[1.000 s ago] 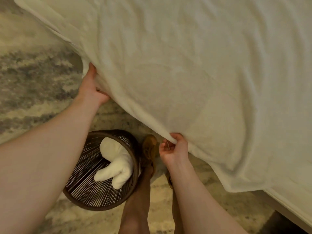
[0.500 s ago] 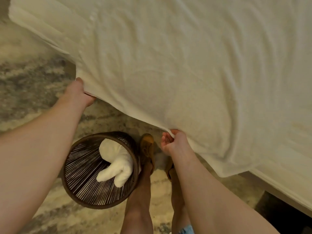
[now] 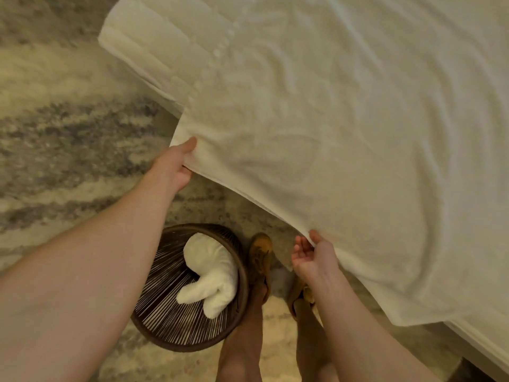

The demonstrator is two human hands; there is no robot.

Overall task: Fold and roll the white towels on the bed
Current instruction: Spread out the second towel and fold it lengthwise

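Left hand (image 3: 176,166) pinching towel (image 3: 330,161) corner, right hand (image 3: 311,257) pinching the same near edge; towel lying beyond fingers, across bed (image 3: 129,42).

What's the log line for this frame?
left hand: grips corner of large white towel | right hand: pinches its near edge | floor: round dark wicker basket holding rolled white towel

Single head view, looking steeply down.
I'm watching through one wide-angle camera riding on the person's head, hanging close over the left hand (image 3: 173,166) and right hand (image 3: 314,260); the white towel (image 3: 344,161) is filling 12 to 3 o'clock, the basket (image 3: 159,312) is sitting near 6 o'clock.
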